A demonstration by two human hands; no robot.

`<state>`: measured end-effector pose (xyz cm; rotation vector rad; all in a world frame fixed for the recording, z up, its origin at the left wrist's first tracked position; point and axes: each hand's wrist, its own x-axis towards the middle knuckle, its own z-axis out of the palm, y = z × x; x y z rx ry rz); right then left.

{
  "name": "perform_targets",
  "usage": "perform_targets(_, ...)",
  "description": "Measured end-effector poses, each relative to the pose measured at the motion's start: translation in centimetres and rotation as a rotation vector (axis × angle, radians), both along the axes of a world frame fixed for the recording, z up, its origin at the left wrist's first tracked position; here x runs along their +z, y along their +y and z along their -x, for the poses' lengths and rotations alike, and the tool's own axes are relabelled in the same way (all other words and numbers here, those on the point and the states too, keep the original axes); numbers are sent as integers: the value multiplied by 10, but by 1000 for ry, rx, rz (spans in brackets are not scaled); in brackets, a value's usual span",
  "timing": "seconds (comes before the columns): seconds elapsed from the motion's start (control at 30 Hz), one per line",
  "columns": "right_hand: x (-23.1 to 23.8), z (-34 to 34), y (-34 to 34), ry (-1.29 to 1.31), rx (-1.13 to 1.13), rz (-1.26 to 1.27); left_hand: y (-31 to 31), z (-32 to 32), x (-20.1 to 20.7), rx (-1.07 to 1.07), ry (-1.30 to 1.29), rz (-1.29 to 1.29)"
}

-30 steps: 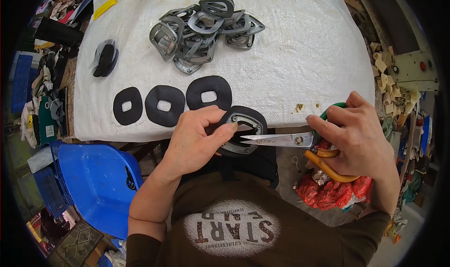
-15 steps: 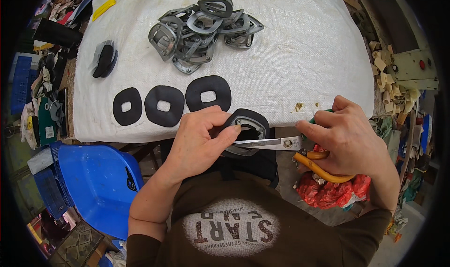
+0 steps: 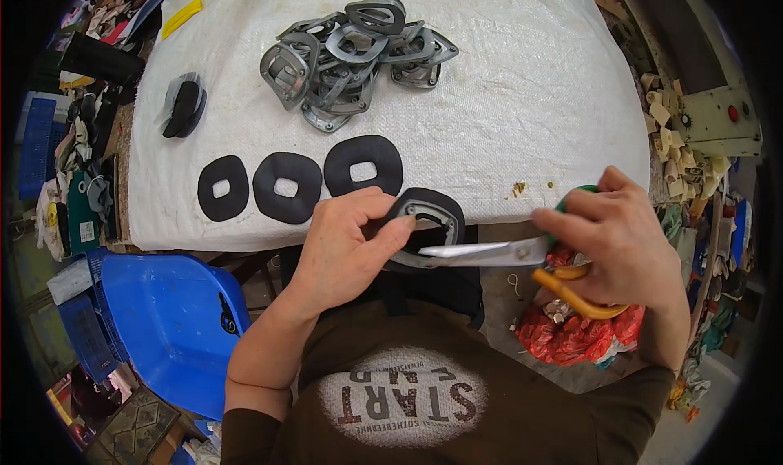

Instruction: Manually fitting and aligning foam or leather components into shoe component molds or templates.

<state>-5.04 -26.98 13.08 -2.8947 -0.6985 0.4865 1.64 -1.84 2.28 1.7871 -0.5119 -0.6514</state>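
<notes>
Black ring and scissors at the table edge

The black ring piece (image 3: pixel 428 216), grey frame inside, tilts upright over the white table's near edge; the scissors (image 3: pixel 489 254), orange-and-green handled, lie level, blades crossing its lower rim.

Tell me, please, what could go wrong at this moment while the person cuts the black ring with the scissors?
1. The left hand pinches the black ring right beside the scissors blades, so its fingers could get nicked.
2. The ring is held in the air off the white table edge; it might twist and the cut could go crooked.
</notes>
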Motion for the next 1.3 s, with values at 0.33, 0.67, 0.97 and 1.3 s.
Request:
perform_targets(0.33,-98,18,-131,-344,-909,28,4,3,-7,160,225,215)
perform_targets(0.67,-125,25,57,46,-714,-1824,-18,17,-2,292,306,428)
perform_targets(0.97,-122,21,107,246,-835,-2377,-26,34,-4,394,393,559)
perform_targets(1.3,-122,10,100,483,-641,-2653,-28,33,-6,534,489,602)
